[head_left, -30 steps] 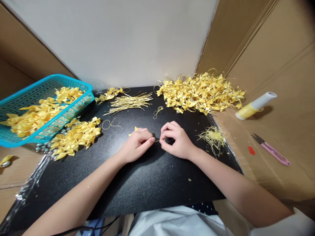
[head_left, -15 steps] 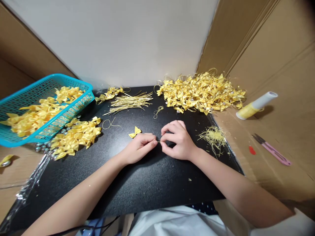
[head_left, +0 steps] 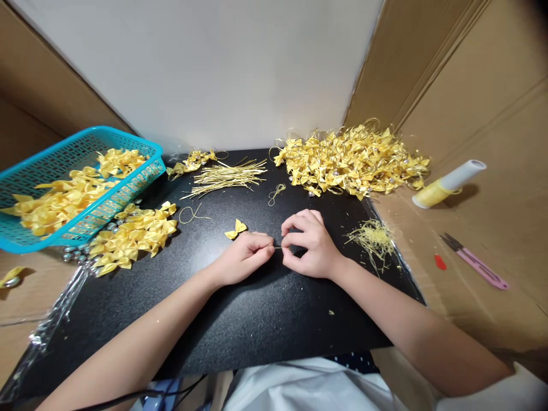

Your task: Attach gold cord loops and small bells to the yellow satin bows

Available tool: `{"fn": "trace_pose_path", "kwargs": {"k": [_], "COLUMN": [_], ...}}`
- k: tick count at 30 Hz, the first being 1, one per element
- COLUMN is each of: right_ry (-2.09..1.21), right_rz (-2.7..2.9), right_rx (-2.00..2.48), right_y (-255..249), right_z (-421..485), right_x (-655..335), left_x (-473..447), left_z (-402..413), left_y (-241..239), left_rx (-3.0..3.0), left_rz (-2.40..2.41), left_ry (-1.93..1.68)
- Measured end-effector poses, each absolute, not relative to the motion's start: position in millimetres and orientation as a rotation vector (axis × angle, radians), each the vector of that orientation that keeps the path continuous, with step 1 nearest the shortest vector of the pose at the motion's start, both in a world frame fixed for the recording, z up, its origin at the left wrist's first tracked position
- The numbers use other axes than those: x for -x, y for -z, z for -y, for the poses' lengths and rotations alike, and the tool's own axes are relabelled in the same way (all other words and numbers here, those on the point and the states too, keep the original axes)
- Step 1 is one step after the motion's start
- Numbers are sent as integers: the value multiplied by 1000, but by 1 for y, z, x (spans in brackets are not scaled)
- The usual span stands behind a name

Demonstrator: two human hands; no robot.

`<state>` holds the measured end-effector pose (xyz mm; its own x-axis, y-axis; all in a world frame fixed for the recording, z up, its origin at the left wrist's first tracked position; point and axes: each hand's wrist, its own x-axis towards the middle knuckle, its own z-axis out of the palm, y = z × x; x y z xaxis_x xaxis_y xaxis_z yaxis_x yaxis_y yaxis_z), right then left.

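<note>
My left hand (head_left: 244, 257) and my right hand (head_left: 309, 242) rest close together on the black mat (head_left: 240, 319). Both pinch the ends of a thin gold cord (head_left: 277, 247) stretched between their fingertips. A single yellow ribbon bow (head_left: 236, 229) lies on the mat just beyond my left hand, not touched. A loose loop of gold cord (head_left: 275, 193) lies further back.
A teal basket (head_left: 55, 171) of yellow bows tilts at the left, with more bows (head_left: 132, 234) and small silver bells (head_left: 71, 255) below it. Cut gold cords (head_left: 226, 175) lie at the back. A big heap of finished bows (head_left: 351, 160), cord scraps (head_left: 374, 237), a thread spool (head_left: 447, 184) and pink snips (head_left: 475, 261) lie right.
My left hand has drawn back off the single bow, which now lies uncovered on the mat. Both hands keep pinching the cord and have barely shifted.
</note>
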<state>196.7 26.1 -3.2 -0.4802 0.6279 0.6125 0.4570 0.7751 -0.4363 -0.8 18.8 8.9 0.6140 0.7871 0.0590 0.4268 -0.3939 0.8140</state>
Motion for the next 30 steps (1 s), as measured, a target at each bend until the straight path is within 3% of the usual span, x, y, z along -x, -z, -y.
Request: {"fn": "trace_pose_path", "kwargs": {"k": [14, 30], "right_ry": [-76, -355], "right_rz": [2254, 2243], "right_rx": [708, 850], "right_y": [-1, -3], "right_z": [-26, -25], "right_x": [-199, -200], "left_x": [-1, 1], "left_z": [-14, -15], "left_y": [-16, -17], "left_rx": [-1874, -1808], "left_rz": [-963, -1028], "left_ry": [-488, -649]}}
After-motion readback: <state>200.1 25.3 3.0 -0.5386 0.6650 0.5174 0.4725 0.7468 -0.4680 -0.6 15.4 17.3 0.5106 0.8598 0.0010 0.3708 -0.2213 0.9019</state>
